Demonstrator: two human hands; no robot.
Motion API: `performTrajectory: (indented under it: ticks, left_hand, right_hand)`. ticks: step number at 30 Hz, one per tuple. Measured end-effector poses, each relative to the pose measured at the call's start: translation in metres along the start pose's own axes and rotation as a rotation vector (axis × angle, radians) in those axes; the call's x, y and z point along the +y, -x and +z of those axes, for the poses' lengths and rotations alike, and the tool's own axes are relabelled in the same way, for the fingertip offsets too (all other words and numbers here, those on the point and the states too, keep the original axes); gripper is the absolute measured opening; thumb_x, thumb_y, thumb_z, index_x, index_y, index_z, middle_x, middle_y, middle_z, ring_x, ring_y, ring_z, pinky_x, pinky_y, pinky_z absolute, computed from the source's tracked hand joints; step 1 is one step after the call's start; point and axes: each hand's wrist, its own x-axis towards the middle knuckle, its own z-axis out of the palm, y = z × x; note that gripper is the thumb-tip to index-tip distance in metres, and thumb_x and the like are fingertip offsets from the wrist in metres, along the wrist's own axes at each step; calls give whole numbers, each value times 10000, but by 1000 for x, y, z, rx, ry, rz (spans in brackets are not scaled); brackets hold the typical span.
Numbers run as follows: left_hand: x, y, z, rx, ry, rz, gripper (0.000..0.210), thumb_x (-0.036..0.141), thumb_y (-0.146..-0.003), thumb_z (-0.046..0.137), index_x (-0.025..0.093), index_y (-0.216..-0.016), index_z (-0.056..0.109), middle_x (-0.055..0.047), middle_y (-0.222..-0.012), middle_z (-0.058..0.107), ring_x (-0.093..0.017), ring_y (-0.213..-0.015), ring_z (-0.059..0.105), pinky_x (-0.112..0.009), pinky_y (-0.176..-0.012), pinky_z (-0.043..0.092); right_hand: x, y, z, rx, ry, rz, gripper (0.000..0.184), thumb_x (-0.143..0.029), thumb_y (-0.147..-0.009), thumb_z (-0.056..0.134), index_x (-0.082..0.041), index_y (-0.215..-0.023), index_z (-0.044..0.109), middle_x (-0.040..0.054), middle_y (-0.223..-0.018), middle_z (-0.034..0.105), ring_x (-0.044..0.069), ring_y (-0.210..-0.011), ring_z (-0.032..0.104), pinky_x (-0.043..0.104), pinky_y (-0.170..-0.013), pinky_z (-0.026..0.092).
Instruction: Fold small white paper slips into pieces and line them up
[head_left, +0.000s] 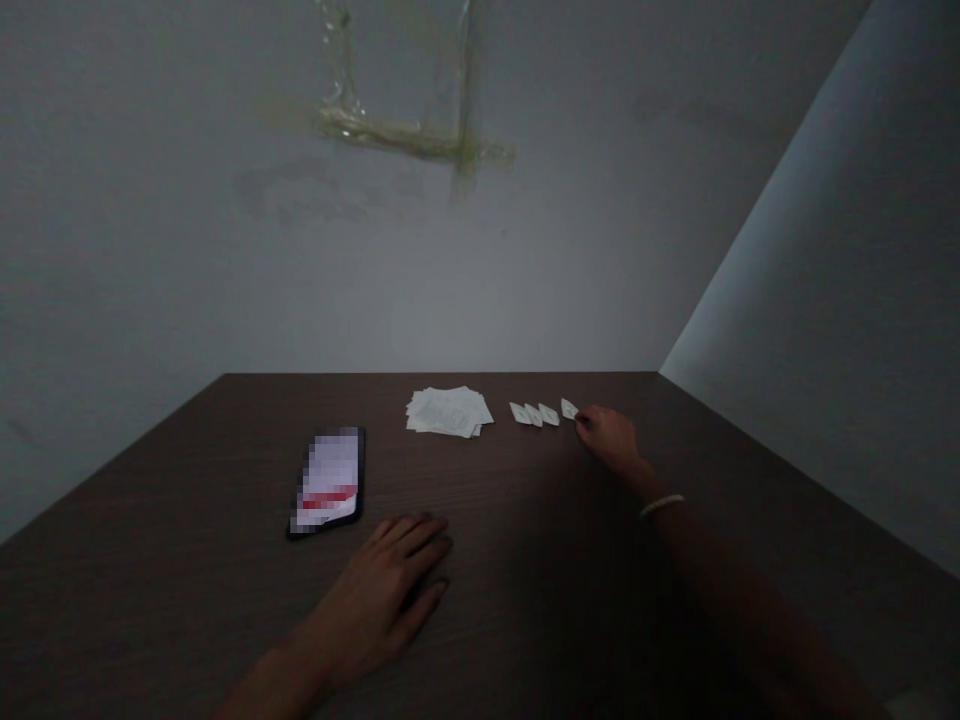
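Note:
My left hand [397, 580] lies on the dark brown table with its fingers stretched out and nothing in them. At the right, my right hand [609, 438] is closed at the edge of a small white paper piece [568, 409], thumb and fingertips pinched on its corner. Just left of it, several similar small paper pieces [533, 414] lie in a slightly overlapping row, each with a faint mark. Farther left is a loose, spread pile of white paper sheets [448, 412]. A pale band circles my right wrist.
A phone [328, 482] with a lit, blurred-out screen lies left of the paper pile, beyond my left hand. The table [187, 480] meets a grey wall [420, 290] at its back edge. Yellowed tape strips [405, 137] cling to this wall. Another wall runs along the right side.

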Motion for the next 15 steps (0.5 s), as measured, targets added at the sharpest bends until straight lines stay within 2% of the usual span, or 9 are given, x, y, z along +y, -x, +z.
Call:
performTrajectory:
  ticks: [6,12,15]
  left_hand:
    - [-1,1,0,-22,0,2,342,298,-953,448,229,-1273,547,-69,-1380,531,-287,-1253,482,-500,-1019,406]
    - [-2,2,1,-10,12,1,352,287,-949,455,230,-1286,541,-72,-1386,524,-288,-1251,479,-498,-1027,399]
    - [0,2,-1,-9,19,1,349,281,-946,455,215,-1275,548,-79,-1361,545,-285,-1236,490,-496,-1022,404]
  right_hand:
    - [-6,0,8,16,-48,-21,245,-300,-849,545,-217,-997,723,73,-1007,722,225,-869,673,281,-698,474]
    - [-11,10,6,151,-119,1,312,-289,-876,481,-165,-1064,698,97,-1033,720,242,-899,678,317,-750,494]
    - [-25,12,5,194,-168,-65,291,-270,-879,476,-160,-1020,706,97,-1024,722,224,-894,676,307,-779,491]
